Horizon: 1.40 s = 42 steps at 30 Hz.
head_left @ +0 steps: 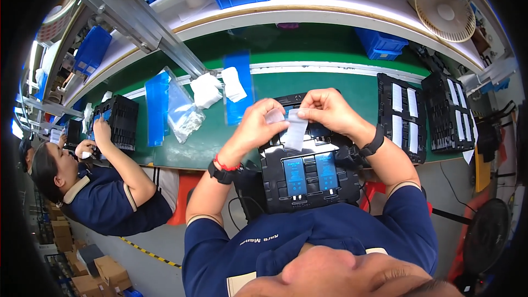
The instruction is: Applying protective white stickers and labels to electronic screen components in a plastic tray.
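Above a black plastic tray [275, 187], my left hand [257, 125] and my right hand [331, 112] are close together. My right thumb and fingers pinch a translucent white strip [296, 135] that hangs down over the tray. A similar whitish piece [274, 116] is between my left thumb and fingers. Whether the two pieces are joined cannot be made out. In the tray's near pockets lie two blue flat battery packs, a left pack [295, 176] and a right pack [326, 172]. My hands partly cover the tray's far pockets.
White pouches [207, 91], blue sheets [238, 109] and a clear bag [184, 115] lie to the left. Black trays with white strips [406, 115] and a tray stack [448, 113] stand right. A co-worker [118, 187] handles trays at far left. A shelf [330, 5] spans the back.
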Each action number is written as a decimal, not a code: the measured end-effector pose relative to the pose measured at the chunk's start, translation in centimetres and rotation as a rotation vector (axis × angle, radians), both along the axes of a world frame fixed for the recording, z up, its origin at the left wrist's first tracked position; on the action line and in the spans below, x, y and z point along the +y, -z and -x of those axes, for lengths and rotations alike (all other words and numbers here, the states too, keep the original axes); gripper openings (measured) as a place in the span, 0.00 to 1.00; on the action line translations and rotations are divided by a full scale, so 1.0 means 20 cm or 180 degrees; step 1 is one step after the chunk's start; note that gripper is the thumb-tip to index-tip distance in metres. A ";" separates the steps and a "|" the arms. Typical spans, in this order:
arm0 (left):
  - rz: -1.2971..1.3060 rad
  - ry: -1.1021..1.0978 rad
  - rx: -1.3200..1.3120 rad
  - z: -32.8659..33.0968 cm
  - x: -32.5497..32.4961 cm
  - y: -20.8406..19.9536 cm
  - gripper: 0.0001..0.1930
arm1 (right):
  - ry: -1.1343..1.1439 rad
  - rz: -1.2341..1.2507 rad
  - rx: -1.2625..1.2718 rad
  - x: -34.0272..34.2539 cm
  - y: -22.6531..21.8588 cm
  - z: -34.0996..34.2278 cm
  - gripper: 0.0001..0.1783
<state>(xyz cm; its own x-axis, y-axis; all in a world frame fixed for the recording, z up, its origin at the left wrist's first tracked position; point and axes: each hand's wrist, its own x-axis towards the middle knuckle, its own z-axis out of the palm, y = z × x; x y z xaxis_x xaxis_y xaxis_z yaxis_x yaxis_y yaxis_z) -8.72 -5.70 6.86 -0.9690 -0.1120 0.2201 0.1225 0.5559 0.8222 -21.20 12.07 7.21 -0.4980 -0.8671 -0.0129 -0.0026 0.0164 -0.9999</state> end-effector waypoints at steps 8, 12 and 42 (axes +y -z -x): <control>0.1931 0.0855 -0.0538 0.16 -0.04 -0.06 0.20 | -0.0389 -0.0574 0.0297 0.04 0.02 0.02 0.06; 0.2233 0.1114 -0.0807 0.23 -0.03 -0.13 0.19 | -0.0400 -0.0759 0.0515 0.03 0.03 0.03 0.08; -0.0798 0.0421 -0.0816 0.08 -0.14 -0.11 0.07 | 0.0226 -0.0999 0.2811 -0.19 0.07 0.02 0.04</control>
